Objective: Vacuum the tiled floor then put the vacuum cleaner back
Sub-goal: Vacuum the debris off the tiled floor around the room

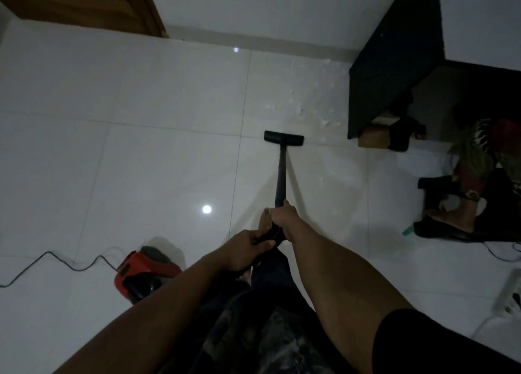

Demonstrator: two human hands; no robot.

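A black vacuum wand [281, 173] runs forward from my hands to a flat black floor head [284, 137] resting on the white tiled floor [141, 153]. My right hand [284, 218] grips the wand near its lower end. My left hand [248, 246] holds the ribbed hose end just behind it. The red vacuum cleaner body [143, 269] sits on the floor at my left, with its black power cord [56, 260] trailing off to the left. Small white scraps [310, 102] lie scattered on the tiles just beyond the floor head.
A black cabinet [394, 63] stands at the right against the wall, with a cardboard box [375, 136] and dark items under it. A pile of bags and clothes [473, 193] lies at the right. A brown wooden door [84, 4] is far left. A white power strip [510, 297] lies near the right edge.
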